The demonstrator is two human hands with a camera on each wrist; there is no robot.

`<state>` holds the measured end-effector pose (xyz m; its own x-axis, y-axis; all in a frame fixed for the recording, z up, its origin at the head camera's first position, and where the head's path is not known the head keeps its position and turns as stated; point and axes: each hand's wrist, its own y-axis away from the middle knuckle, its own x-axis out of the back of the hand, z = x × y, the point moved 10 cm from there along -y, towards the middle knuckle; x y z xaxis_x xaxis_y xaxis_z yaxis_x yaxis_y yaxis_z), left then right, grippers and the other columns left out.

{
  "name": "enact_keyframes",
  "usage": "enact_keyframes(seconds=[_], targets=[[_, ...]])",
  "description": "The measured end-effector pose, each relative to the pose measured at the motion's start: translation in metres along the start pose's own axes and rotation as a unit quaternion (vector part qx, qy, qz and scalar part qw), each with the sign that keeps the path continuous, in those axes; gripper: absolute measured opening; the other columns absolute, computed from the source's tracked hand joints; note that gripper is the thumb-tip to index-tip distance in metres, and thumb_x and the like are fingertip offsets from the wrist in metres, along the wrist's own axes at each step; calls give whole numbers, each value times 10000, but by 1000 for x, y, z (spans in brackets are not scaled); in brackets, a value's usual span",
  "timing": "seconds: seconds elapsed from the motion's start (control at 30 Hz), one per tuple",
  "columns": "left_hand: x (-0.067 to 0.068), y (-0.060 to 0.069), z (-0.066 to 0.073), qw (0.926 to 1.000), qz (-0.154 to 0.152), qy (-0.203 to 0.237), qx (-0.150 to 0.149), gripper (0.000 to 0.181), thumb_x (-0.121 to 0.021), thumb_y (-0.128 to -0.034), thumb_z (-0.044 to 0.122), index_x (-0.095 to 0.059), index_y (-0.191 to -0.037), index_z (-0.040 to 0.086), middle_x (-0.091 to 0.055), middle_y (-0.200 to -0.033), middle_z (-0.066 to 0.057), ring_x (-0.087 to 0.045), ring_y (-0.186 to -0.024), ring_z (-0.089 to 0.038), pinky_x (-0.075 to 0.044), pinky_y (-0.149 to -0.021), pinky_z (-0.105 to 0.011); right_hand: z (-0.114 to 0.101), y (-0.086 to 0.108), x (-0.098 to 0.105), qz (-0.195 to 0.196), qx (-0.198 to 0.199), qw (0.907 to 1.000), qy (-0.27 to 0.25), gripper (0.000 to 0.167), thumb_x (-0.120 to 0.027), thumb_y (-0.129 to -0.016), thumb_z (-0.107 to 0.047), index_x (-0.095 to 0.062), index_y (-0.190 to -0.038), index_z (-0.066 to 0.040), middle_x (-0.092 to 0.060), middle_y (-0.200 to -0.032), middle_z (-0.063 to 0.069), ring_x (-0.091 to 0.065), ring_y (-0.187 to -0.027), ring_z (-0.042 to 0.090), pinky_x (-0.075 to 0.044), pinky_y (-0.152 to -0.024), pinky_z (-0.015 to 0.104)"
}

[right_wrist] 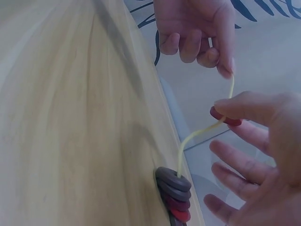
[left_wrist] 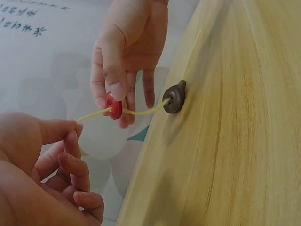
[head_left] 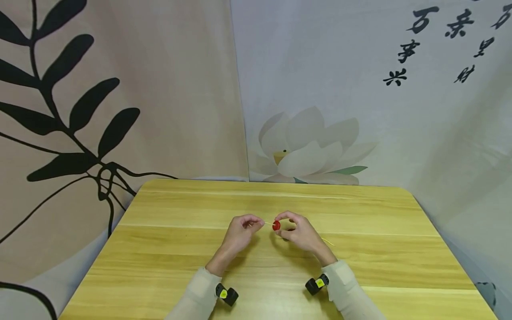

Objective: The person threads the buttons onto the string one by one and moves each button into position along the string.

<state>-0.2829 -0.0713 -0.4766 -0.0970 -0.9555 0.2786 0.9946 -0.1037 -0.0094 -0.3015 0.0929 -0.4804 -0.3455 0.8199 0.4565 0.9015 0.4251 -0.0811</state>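
A yellow cord runs through a round red button. My left hand pinches the cord's end between thumb and forefinger, left of the button. Between the thumb and fingers of my right hand the red button is held, its other fingers spread apart. From the button the cord sags toward a dark brown button lying on the table. In the right wrist view, several threaded brown and red buttons lie against each other there. In the head view my right hand mostly hides them.
The light wooden table spreads under both hands. A loose tail of yellow cord shows right of the right wrist. Behind the table hang cloths printed with leaves, a lotus and characters. Each sleeve carries a small black wrist camera.
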Motion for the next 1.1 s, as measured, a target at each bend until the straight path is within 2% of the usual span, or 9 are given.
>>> enact_keyframes(seconds=[0.23, 0.33, 0.43, 0.5, 0.63, 0.77, 0.8, 0.9, 1.1], targets=[[1, 0, -3, 10000, -5, -3, 65, 210, -656, -962, 205, -730, -994, 11, -669, -904, -128, -492, -744, -149, -401, -637, -241, 0, 2, 0, -54, 3, 10000, 39, 318, -721, -867, -51, -652, -1177, -62, -642, -1221, 73, -526, -1236, 353, -442, -990, 588], [1, 0, -3, 10000, -6, 3, 82, 211, -653, -964, 204, -730, -999, 10, -673, -904, -114, -500, -751, -151, -407, -644, -245, 2, 2, 0, -66, -15, 9999, 127, 310, -721, -863, -58, -659, -1166, -80, -635, -1234, 75, -546, -1136, 366, -508, -840, 461], [1, 1, -4, 10000, -13, 8, 85, 212, -652, -964, 202, -729, -998, 7, -670, -898, -110, -500, -751, -151, -407, -642, -245, 4, 2, -1, -79, -74, 9997, 206, 310, -724, -864, -68, -662, -1167, -90, -629, -1245, 72, -542, -1030, 357, -458, -690, 322], [1, 1, -4, 10000, -8, 12, 58, 210, -655, -963, 201, -729, -993, 8, -668, -895, -108, -495, -746, -147, -402, -638, -238, 6, 3, -1, -74, -113, 9997, 220, 310, -726, -865, -74, -662, -1167, -95, -628, -1246, 66, -535, -997, 346, -426, -651, 286], [1, 4, 3, 10000, -6, 36, 52, 189, -651, -964, 182, -729, -986, 10, -667, -906, -127, -486, -748, -149, -393, -636, -237, 4, 4, 0, -36, -126, 9997, 202, 303, -724, -861, -63, -662, -1156, -92, -622, -1267, 86, -525, -1065, 349, -432, -735, 328], [2, 3, 3, 10000, 14, -31, 82, 186, -647, -966, 170, -725, -995, 4, -663, -903, -104, -488, -754, -153, -397, -645, -238, 5, 4, 1, -14, -85, 9997, 207, 297, -732, -856, -62, -667, -1142, -109, -622, -1262, 63, -512, -1178, 343, -448, -879, 461], [2, 1, -2, 10000, 35, -42, 81, 196, -647, -966, 177, -724, -1003, 1, -665, -906, -98, -490, -758, -152, -398, -647, -239, 8, 3, 1, -27, -38, 9998, 210, 295, -739, -855, -78, -669, -1138, -121, -625, -1249, 40, -514, -1194, 324, -455, -908, 488], [3, -1, -4, 9999, 93, -71, 111, 180, -632, -972, 138, -718, -1003, -17, -665, -921, -149, -484, -758, -166, -389, -634, -236, 7, 4, 2, -13, 25, 9997, 225, 295, -749, -853, -86, -669, -1135, -113, -631, -1229, 24, -508, -1248, 310, -390, -1020, 583], [6, 0, -4, 9999, 128, -13, 76, 185, -658, -959, 171, -726, -996, 2, -668, -899, -124, -481, -739, -151, -386, -611, -226, 11, 6, 3, -48, -68, 9998, 204, 299, -754, -854, -87, -667, -1139, -110, -605, -1303, 88, -461, -1323, 344, -362, -1057, 604]])
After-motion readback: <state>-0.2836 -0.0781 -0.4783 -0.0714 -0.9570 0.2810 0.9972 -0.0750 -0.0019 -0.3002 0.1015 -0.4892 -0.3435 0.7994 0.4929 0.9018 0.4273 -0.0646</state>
